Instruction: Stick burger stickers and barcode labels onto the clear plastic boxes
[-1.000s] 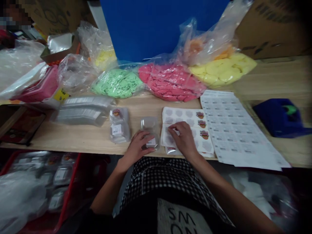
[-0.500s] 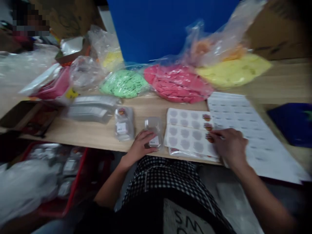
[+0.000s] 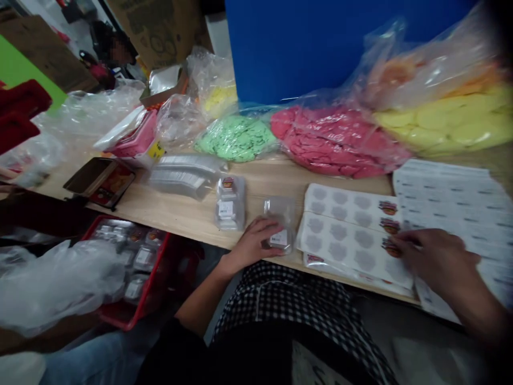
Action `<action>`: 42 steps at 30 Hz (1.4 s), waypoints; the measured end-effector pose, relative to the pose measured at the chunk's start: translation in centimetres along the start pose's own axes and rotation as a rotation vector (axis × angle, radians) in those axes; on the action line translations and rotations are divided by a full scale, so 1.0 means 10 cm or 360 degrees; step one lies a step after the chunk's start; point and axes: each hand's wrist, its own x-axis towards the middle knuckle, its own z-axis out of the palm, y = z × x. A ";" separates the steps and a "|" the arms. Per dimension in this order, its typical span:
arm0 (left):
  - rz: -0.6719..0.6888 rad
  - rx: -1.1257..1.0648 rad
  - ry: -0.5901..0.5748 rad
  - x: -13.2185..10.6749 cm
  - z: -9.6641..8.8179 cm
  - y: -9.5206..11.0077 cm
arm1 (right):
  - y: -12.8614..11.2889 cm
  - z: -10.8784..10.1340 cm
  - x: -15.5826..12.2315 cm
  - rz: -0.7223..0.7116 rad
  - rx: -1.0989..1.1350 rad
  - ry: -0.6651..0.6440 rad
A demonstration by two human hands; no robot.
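Note:
My left hand (image 3: 260, 241) has its thumb and fingers around the near end of a clear plastic box (image 3: 284, 208) on the table. A white label shows on this box, by the fingertips. Over the sticker sheet (image 3: 340, 224), my right hand (image 3: 441, 262) pinches the edge of a round printed sticker (image 3: 390, 246) in the sheet's right column. Two similar stickers are above it, and grey blank spots fill the columns to the left. Farther left stands another clear box (image 3: 230, 215), with a round sticker and a white label on it.
Bags of green (image 3: 236, 140), red (image 3: 336, 141) and yellow pieces (image 3: 449, 120) line the back. Label sheets (image 3: 452, 198) lie at the right. Stacked clear plastic (image 3: 182, 179) and a brown tray (image 3: 102, 181) are leftward. A red crate (image 3: 150, 289) of packs sits below the table edge.
The view has swung left, so the tabletop things appear farther right. My left hand stays on the clear box, and my right fingers remain at the same sticker.

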 end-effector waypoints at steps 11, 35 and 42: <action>-0.0012 -0.0088 -0.0045 0.03 0.01 -0.11 | -0.27 -0.30 -0.17 -0.0146 0.0042 -0.0165; -0.0001 -0.0007 -0.0033 0.04 0.03 -0.15 | -2.25 -0.15 0.59 -0.0031 0.1568 -0.0974; -0.0018 0.0063 -0.0070 0.05 0.04 -0.17 | -2.28 0.02 0.68 -0.0055 0.1536 -0.1102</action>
